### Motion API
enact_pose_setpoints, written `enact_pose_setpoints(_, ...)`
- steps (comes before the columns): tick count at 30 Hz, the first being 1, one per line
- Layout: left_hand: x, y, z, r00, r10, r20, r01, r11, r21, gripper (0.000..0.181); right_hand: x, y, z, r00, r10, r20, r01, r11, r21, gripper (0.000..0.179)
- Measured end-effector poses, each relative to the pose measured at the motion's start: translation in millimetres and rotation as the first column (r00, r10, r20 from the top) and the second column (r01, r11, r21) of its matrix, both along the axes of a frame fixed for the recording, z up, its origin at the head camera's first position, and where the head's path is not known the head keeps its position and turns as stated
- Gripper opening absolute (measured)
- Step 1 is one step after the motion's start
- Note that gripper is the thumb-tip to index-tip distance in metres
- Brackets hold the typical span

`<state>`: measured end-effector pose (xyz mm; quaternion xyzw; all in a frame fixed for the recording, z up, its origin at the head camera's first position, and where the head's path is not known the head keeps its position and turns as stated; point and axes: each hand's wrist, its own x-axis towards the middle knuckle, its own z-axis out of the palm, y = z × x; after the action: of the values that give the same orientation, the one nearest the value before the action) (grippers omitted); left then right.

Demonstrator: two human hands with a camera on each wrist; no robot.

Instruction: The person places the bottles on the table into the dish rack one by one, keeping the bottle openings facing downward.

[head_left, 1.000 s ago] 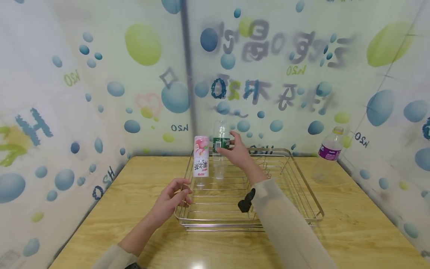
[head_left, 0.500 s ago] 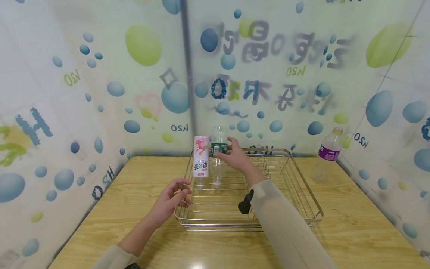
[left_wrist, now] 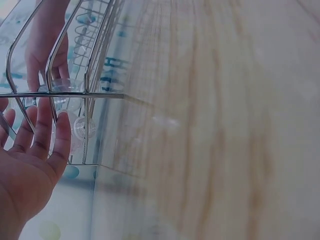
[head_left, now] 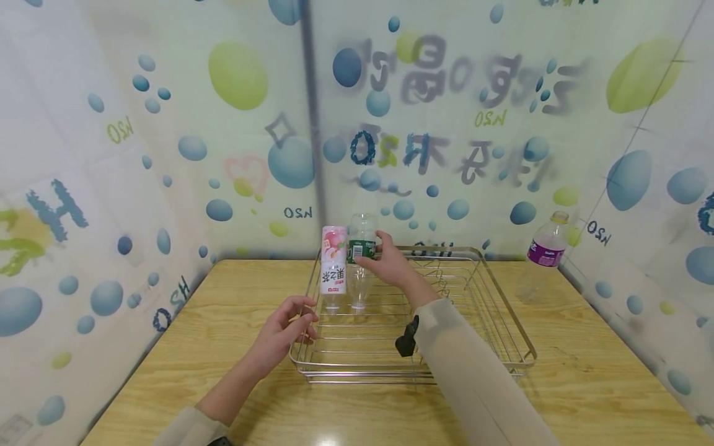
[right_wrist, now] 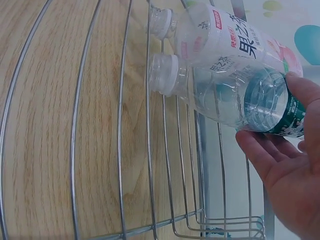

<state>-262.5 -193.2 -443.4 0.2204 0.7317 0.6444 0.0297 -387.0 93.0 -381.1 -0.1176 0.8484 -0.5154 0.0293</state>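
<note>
My right hand (head_left: pixel 390 263) holds a clear plastic bottle with a green label (head_left: pixel 362 249), thumb on one side and fingers on the other. The bottle stands upside down, its uncapped mouth among the wires of a metal dish rack (head_left: pixel 509 306). Close against it, a peach-coloured-label drink bottle (head_left: pixel 334 260) also stands neck down in the rack. In the right wrist view both necks (right_wrist: pixel 164 74) are low between the wires. My left hand (head_left: pixel 283 329) is at the rack's left side, fingers loosely bent near its wires; whether they touch is hard to tell.
At the back right of the wooden table (head_left: pixel 602 384), outside the rack, a clear bottle with a purple label (head_left: pixel 546 253) stands upright. Patterned wall sheets (head_left: pixel 240 155) enclose the table at the back and both sides.
My right hand has lowered the green-label bottle and shifted it left, closer to the peach drink bottle. The left hand stays in about the same place.
</note>
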Motion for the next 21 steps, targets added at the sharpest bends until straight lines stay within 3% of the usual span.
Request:
enact_pose_setpoints(8, 0.5, 0.0, 0.7, 1.0, 0.015, 0.009, -0.015, 1.0, -0.017, 0.037, -1.3, 1.1, -4.2, 0.999, 0.011, 0.03, -0.012, 0.999, 0.044, 0.104)
enact_pose_setpoints(21, 1.7, 0.1, 0.9, 1.0, -0.001, -0.003, 0.001, 1.0, 0.0, 0.039, 0.7, 1.7, -4.7, 0.997, 0.061, 0.04, -0.061, 0.998, 0.02, 0.101)
